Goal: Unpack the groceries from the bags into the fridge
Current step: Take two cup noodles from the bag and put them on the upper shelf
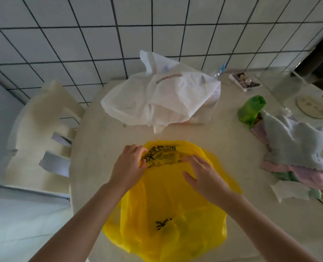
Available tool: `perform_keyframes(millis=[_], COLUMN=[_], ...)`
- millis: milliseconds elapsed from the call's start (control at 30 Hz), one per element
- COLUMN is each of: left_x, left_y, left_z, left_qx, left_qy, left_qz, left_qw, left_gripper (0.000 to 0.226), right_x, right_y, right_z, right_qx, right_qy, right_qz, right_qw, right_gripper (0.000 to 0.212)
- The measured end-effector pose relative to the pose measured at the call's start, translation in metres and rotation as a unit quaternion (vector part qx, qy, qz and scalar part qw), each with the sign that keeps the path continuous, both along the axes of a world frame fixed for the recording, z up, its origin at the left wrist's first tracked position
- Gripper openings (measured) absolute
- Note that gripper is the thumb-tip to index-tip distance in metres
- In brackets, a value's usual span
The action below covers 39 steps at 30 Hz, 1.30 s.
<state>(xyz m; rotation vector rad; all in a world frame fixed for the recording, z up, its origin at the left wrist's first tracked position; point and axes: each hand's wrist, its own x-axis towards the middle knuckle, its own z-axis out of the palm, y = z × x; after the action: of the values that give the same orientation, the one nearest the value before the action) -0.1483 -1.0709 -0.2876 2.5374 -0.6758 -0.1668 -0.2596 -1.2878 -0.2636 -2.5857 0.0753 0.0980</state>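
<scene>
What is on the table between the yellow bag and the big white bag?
Nothing. In the head view, only bare table shows between the yellow bag and the white bag, apart from a small corner of the white bag hanging toward the yellow one.

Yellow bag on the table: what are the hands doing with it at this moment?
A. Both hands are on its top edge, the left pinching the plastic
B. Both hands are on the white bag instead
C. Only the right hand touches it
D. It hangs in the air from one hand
A: the left hand pinches the top of the yellow bag, which lies on the table, and the right hand rests flat on it.
</scene>
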Motion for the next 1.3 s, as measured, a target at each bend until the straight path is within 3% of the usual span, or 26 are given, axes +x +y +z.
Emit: perform_keyframes(millis=[300, 433, 600, 700, 867, 967, 1100, 1200, 1300], left_x=[0.078, 0.106, 0.137, 0.153, 0.181, 0.197, 0.215, 0.23, 0.236], left_y=[-0.045, -0.059, -0.071, -0.066, -0.07, -0.079, -0.09, -0.102, -0.105], left_z=[0.009, 0.003, -0.006, -0.007, -0.008, -0.007, 0.0, 0.011, 0.013], left_qx=[0.077, 0.114, 0.145, 0.206, 0.274, 0.315, 0.34, 0.328, 0.306], left_qy=[-0.124, -0.125, -0.112, -0.152, -0.171, -0.157, -0.154, -0.156, -0.119], left_qz=[0.009, 0.0, -0.028, -0.068, -0.112, -0.114, -0.109, -0.103, -0.104], left_qw=[0.989, 0.986, 0.983, 0.964, 0.94, 0.929, 0.921, 0.926, 0.939], left_gripper=[0.059, 0.067, 0.08, 0.083, 0.102, 0.106, 0.099, 0.096, 0.089], right_x=[0.126, 0.174, 0.241, 0.268, 0.275, 0.265, 0.255, 0.261, 0.256], right_y=[-0.035, -0.036, -0.062, -0.097, -0.145, -0.171, -0.199, -0.222, -0.248], right_z=[0.022, 0.021, 0.028, 0.039, 0.044, 0.045, 0.044, 0.044, 0.038], right_qx=[-0.03, -0.177, -0.433, -0.491, -0.385, -0.332, -0.183, -0.031, 0.032], right_qy=[-0.1, -0.151, -0.032, 0.01, 0.045, -0.036, -0.137, -0.144, -0.109], right_qz=[0.145, 0.229, 0.268, 0.227, 0.157, 0.077, -0.022, -0.167, -0.283], right_qw=[0.984, 0.945, 0.86, 0.841, 0.908, 0.94, 0.973, 0.975, 0.952], right_gripper=[0.037, 0.039, 0.064, 0.07, 0.044, 0.029, 0.018, 0.021, 0.034])
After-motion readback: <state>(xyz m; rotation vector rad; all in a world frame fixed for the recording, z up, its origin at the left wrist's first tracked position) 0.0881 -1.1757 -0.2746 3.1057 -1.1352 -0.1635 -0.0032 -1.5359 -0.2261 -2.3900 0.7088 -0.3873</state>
